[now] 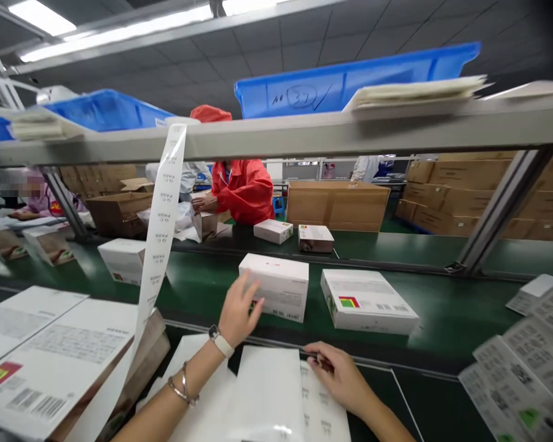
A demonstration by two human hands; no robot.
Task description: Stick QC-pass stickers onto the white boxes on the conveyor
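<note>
My left hand (pixel 239 310), with a watch and a bracelet on its wrist, reaches over the green belt (pixel 198 282). Its fingers are apart at the left end of a white box (pixel 276 285) standing on edge; I cannot tell if they touch it. Lower right, my right hand (pixel 341 377) is closed around a slim dark tool (pixel 321 361) whose kind is unclear. That hand is over a white sheet of printed labels (pixel 320 405). Beside the sheet lies a blank white sheet or box (pixel 270 390). Another white box (pixel 366 298) lies flat to the right.
A long strip of QC PASS stickers (pixel 161 215) hangs from the overhead shelf (pixel 276 138). Large white boxes (pixel 69 356) stand at left, and printed sheets (pixel 525 356) at right. Across the belt works a person in red (pixel 244 187). Blue bins (pixel 359 80) sit on the shelf.
</note>
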